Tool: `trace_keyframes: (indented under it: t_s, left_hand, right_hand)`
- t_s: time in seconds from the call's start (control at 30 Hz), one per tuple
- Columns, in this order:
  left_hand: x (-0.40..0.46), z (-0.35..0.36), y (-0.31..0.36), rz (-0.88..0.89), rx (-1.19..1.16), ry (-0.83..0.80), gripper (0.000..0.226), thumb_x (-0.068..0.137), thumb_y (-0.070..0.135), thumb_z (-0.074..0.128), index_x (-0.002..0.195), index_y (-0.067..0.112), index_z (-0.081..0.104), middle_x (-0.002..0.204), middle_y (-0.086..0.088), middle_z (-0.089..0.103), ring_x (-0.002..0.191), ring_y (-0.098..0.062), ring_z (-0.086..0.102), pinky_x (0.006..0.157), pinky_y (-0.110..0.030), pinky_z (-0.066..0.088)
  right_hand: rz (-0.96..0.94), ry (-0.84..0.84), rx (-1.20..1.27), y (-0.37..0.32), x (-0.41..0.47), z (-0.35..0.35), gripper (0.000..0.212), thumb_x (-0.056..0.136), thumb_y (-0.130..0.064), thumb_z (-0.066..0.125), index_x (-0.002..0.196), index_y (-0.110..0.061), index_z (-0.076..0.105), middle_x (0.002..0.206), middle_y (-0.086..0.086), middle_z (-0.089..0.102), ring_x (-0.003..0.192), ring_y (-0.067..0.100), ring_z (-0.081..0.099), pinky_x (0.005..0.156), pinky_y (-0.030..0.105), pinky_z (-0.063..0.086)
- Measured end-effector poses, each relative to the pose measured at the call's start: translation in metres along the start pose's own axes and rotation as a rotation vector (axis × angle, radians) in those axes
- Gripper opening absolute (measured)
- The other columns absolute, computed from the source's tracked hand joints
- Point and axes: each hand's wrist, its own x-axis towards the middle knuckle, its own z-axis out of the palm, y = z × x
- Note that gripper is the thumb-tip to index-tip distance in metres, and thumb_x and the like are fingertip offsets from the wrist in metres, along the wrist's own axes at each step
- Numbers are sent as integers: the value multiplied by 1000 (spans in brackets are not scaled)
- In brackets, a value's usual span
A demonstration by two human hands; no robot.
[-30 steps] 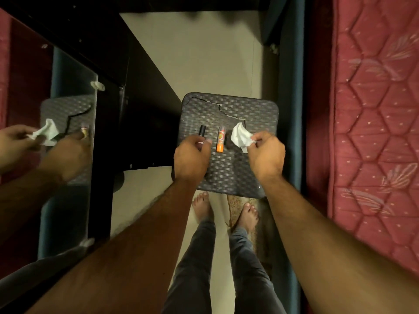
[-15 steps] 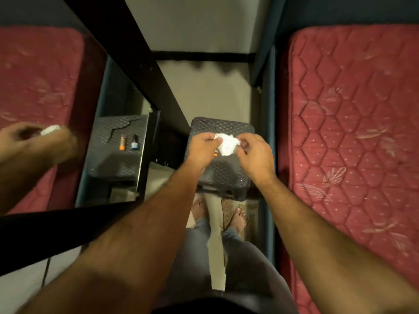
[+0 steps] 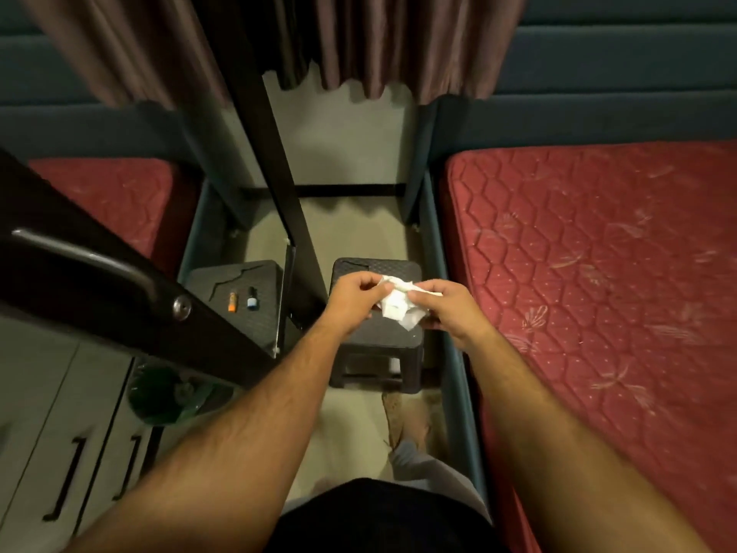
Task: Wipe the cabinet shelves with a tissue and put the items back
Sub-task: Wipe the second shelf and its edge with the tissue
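A crumpled white tissue (image 3: 399, 307) hangs between my two hands above a dark woven stool (image 3: 379, 345). My left hand (image 3: 353, 299) pinches its left edge and my right hand (image 3: 450, 309) grips its right side, stretching it out. In the mirror on the cabinet door at left I see the stool's reflection with an orange tube (image 3: 232, 302) and a small dark bottle (image 3: 251, 299) lying on it. On the real stool those items are hidden behind my hands. No cabinet shelf is visible.
A dark cabinet door edge with a metal handle (image 3: 79, 253) juts in from the left. A red quilted mattress (image 3: 598, 273) fills the right. Brown curtains (image 3: 359, 41) hang at the back. Pale drawers (image 3: 60, 453) sit at lower left, with a narrow floor strip between.
My left hand left the small bottle on the stool and joined my right hand on the tissue. The view rose and pulled back from the stool.
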Motion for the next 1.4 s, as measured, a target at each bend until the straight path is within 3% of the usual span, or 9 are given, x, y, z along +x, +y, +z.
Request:
trace_keyframes:
  t_s: [0.2,0.33,0.57,0.67,0.8,0.9,1.07,1.3,1.4]
  left_hand:
    - [-66,-33,-18,29,-36,-62,18,91,15,67,109,13,69,84,2,72,62,-4,62,53,-20,45]
    - [-108,-51,-41,-11,-72,-76,17,93,15,63,110,15,66,87,0,69,67,-6,61,54,-18,45]
    - [-152,-75,-72,-48,-96,-22,23,94,20,62,116,13,65,89,-1,68,66,-6,59,52,-17,44]
    - [-170,-83,-88,-50,-103,15,25,94,20,63,117,11,64,86,-1,67,65,-7,59,52,-19,44]
    - [-199,-96,-110,-59,-124,43,19,95,15,62,113,10,64,84,-2,66,60,-6,55,49,-19,40]
    - [-215,-115,-120,-61,-169,75,18,95,14,61,112,10,64,81,-1,65,59,-6,54,47,-18,38]
    - [-226,-171,-138,-70,-182,161,17,95,17,60,110,14,67,83,2,69,63,-7,60,49,-18,43]
    - [-227,-276,-156,-77,-181,214,19,96,22,59,110,13,67,88,-2,70,62,-7,60,49,-19,41]
    - [-225,-331,-151,-85,-150,209,17,97,27,58,107,18,67,95,-3,72,72,-10,64,58,-22,45]
  right_hand:
    - [-47,135,62,11,-72,51,6,88,-13,65,87,-8,64,85,15,68,77,27,66,73,47,56]
    - [-58,137,60,22,-111,79,3,87,-9,64,85,-7,62,74,10,64,65,21,62,54,30,51]
    - [-51,31,39,37,-138,107,14,85,-12,67,98,-13,70,83,6,70,75,21,64,68,36,51]
    - [-38,-28,50,43,-148,121,18,84,-17,70,101,-10,70,82,5,70,71,18,65,62,31,53]
    - [7,-57,44,64,-167,147,16,85,-7,67,100,-3,67,75,8,68,60,14,64,49,23,49]
    - [30,-82,19,68,-178,171,9,87,-7,65,96,-5,65,79,10,69,66,17,65,51,27,52]
    - [7,-111,-46,63,-182,227,1,89,-11,64,90,-10,64,84,12,68,75,23,65,66,40,56]
    - [-13,-147,-84,49,-171,333,4,93,-12,60,93,-8,61,87,14,64,76,24,63,63,35,52]
    - [-49,-129,-81,35,-164,380,11,93,-13,60,104,-10,60,94,11,65,81,22,65,60,31,56]
